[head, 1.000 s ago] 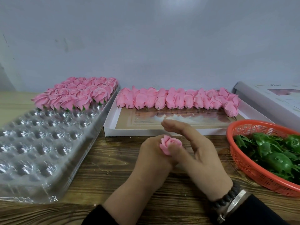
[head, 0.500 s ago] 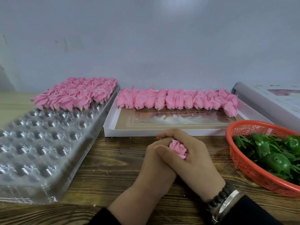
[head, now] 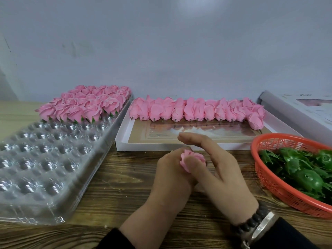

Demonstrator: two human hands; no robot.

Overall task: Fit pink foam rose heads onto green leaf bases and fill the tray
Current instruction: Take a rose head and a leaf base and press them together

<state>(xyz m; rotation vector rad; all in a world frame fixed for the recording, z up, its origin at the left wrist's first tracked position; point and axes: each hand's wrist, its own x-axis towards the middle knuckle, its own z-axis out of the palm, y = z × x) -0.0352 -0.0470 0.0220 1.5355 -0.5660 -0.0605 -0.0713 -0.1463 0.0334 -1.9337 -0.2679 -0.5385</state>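
Where the dark wood-grain table (head: 111, 178) meets a plain pale wall (head: 161, 42), four containers are set out, L to R: clear plastic cavity tray (head: 41, 159), shallow white box (head: 147, 146), orange mesh basket (head: 269, 180), and a white carton (head: 294, 108) at far R. Tray: far rows filled w/ finished pink roses (head: 84, 105) showing green tips below; near cavities hold nothing. Box: one row of bare rose heads (head: 195, 110) along its far edge, stubs pointing toward the viewer. Basket: green leaf bases (head: 305, 173), heaped. Centre foreground, just in front of the box: left hand (head: 170, 178), fingers curled round a single pink rose head (head: 192, 160), bloom up; whether a base is under it cannot be seen. Right hand (head: 222, 177) lies against the left, thumb on the bloom's near side, index finger held straight out above it, not wrapped round; remaining fingers partly hidden. R wrist: dark bead bracelet (head: 251, 221), metal band beside it, dark sleeve.
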